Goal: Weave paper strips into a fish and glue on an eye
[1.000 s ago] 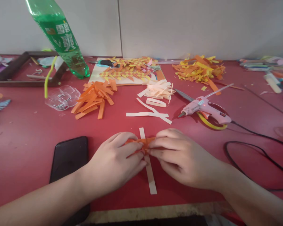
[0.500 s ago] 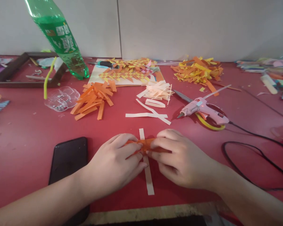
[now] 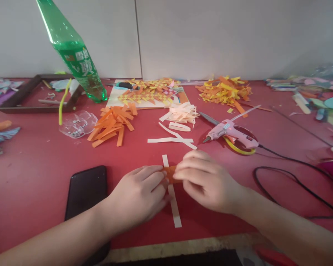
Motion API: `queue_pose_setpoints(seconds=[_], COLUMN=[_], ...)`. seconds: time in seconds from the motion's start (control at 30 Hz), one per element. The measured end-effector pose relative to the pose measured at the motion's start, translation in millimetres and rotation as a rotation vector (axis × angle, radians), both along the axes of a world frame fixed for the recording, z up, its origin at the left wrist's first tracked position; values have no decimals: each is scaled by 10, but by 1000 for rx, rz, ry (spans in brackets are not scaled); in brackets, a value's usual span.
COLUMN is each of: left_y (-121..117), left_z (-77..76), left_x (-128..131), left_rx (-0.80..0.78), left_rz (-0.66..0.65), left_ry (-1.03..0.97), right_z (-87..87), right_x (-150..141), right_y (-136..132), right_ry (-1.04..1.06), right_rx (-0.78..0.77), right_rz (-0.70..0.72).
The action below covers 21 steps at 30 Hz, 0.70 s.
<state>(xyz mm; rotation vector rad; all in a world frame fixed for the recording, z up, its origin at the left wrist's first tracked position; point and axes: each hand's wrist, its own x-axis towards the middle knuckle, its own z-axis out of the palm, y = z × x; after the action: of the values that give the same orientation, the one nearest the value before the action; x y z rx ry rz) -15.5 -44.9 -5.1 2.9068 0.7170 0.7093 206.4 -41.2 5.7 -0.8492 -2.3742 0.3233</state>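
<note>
On the red table a white paper strip [image 3: 175, 207] lies lengthwise in front of me, with orange paper strips [image 3: 171, 174] crossing it near its far end. My left hand [image 3: 144, 194] is closed at the left part of the orange strips, fingertips pressed down on them. From the other side my right hand [image 3: 208, 181] pinches their right part, its fingers curled. Both hands hide the ends of the orange paper. Just beyond lie two loose white strips [image 3: 161, 140], crossed over each other.
A pink hot glue gun [image 3: 231, 133] with a black cord lies right. Behind are piles of orange strips [image 3: 111, 123], pale strips [image 3: 181, 112] and yellow-orange scraps [image 3: 224, 92]. A green bottle [image 3: 80, 62] stands back left; a black phone [image 3: 86, 192] lies beside my left arm.
The view has tilted up slightly and turned a little. My right hand's fingers have drawn closer together over the orange strips; my left hand stays on their left side.
</note>
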Motion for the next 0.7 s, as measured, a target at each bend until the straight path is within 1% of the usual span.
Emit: queue_pose_setpoints(seconds=[0.07,0.1,0.17,0.2,0.3,0.37,0.4,0.5,0.53,0.57,0.6,0.63,0.7], left_y=[5,7,6,4,-8,-18,-23,-36,-39,-41,-41,-41,-37], left_z=[3,4,7,9,17,21,21,8,-1,-11,-20,-28,-35], left_x=[4,8,14,17,19,19,19,16,15,12,10,9,9], left_rx=[14,18,21,21,-1,-41,-63,-112,-110,-98,-79,-59,-36], left_rz=[-7,-5,3,8,8,3,0,-16,-22,-29,-38,-47,-53], left_ry=[7,15,30,34,45,53,54,54,51,43,36,31,37], right_z=[59,74,56,26,-86,-105,-82,106,188,264,324,362,356], right_x=[-6,-11,-28,-43,-115,-169,-191,-211,-202,-186,-167,-146,-112], right_y=[120,201,391,486,706,763,763,675,624,566,503,436,296], right_ry=[-29,-80,-214,-276,-388,-392,-388,-292,-194,-112,-74,-46,-23], right_rx=[31,47,95,117,144,143,144,121,76,-24,-135,-260,-583], right_rz=[-87,-133,-182,-191,-124,-100,-97,-137,-180,-244,-296,-343,-412])
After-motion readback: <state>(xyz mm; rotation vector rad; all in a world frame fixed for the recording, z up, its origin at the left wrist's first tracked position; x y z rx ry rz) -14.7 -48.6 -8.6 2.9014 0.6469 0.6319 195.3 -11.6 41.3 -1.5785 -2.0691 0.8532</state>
